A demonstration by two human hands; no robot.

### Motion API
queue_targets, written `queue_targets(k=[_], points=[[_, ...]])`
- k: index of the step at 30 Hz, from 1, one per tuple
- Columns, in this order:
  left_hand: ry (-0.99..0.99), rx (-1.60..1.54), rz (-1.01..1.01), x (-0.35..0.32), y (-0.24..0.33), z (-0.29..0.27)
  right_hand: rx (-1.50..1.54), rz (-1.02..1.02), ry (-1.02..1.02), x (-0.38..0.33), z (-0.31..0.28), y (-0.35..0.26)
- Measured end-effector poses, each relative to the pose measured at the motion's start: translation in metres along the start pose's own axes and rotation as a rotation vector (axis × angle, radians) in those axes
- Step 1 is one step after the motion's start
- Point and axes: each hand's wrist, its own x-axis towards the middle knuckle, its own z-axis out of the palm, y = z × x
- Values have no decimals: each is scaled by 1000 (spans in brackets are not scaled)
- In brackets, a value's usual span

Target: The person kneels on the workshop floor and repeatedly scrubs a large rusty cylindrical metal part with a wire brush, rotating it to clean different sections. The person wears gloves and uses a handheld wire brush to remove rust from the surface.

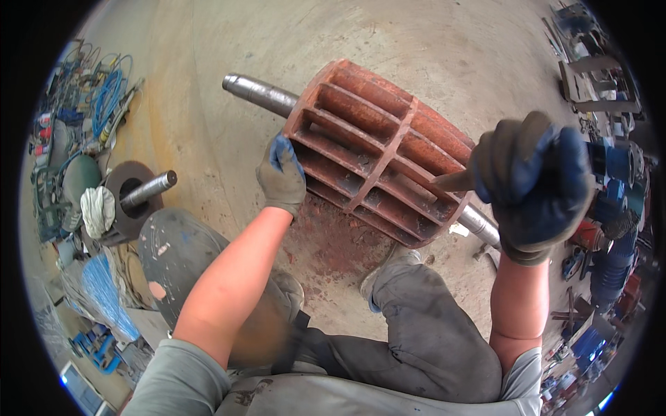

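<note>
A rust-red ribbed steel drum (pixel 378 149) lies aslant on the floor in front of me, a bright metal shaft (pixel 260 93) sticking out at both ends. Long slats run along it, crossed by a band at the middle. My left hand (pixel 282 173), in a grey and blue work glove, grips the rim of its left end. Raised over the right end, my gloved right hand (pixel 534 184) is closed around a brown, flat-looking tool (pixel 454 182). The tool points left over the slats; its rest is hidden in the fist, so its exact kind is unclear.
Red-brown flakes (pixel 333 236) cover the floor below the drum, between my shoes. On the left are a dark round flange with a shaft (pixel 149 189), a white cloth (pixel 98 211) and blue hoses (pixel 109 97). Metal parts and blue motors (pixel 617 260) crowd the right side.
</note>
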Motion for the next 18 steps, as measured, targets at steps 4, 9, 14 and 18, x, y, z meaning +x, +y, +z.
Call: queue_targets(k=[4, 9, 14, 18], points=[[-62, -8, -96, 0, 4, -3, -106, 81, -12, 3, 23, -1], [-88, 13, -98, -3, 14, -6, -823, 265, -253, 4, 39, 30], [-30, 43, -24, -1, 24, -5, -519, 351, -88, 16, 39, 27], [-111, -6, -104, 1, 30, -9, -819, 600, -266, 20, 51, 46]])
